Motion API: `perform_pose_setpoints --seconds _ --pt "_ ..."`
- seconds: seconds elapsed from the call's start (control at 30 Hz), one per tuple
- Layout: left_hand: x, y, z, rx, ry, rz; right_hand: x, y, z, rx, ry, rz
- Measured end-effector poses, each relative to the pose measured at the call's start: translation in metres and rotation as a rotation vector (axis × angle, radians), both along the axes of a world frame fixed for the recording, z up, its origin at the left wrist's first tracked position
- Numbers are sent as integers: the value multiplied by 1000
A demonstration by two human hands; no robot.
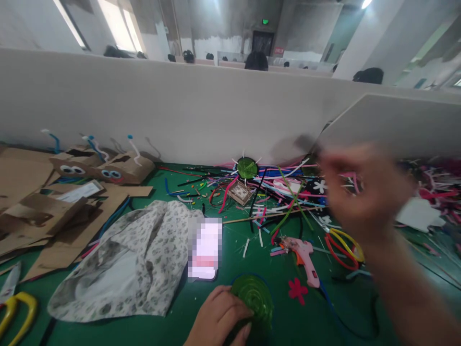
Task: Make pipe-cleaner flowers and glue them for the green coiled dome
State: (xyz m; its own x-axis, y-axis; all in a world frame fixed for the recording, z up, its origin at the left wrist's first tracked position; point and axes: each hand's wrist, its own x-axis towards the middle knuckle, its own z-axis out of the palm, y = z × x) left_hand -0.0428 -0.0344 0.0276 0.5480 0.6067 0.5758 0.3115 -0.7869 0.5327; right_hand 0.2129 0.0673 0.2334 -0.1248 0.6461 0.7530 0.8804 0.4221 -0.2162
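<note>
The left hand [224, 313] grips the green coiled disc [256, 290]; the blurred right hand's [367, 190] finger state I cannot tell. If hot, the pink glue gun [306, 254], two o'clock from the disc, could burn either.

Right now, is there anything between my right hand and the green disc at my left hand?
Yes: in this view the pink glue gun lies between them, the pink flower beside the green disc. Your right hand looks raised, so probably neither blocks it.

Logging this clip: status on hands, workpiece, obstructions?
Left hand holds green disc. Right hand raised, blurred, grip unclear. Red flower, glue gun right of disc.
</note>
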Motion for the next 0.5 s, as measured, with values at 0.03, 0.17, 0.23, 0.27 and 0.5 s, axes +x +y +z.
perform_pose_setpoints --seconds 0.03,0.17,0.23,0.27,0.5 --pt "1 0 2 -42 -15 -15 -12 -14 -19 27 -108 86" --pt "4 -5 5 -278 -143 -117 -55 -78 -96 6 -310 213" --pt "6 -11 6 -448 -212 -125 -68 -106 -122 4 -271 235" --pt "6 -14 7 -549 -225 -101 -72 -116 -130 -16 -249 224" --pt "15 -11 29 -1023 -371 59 -75 -141 -143 90 -96 44"
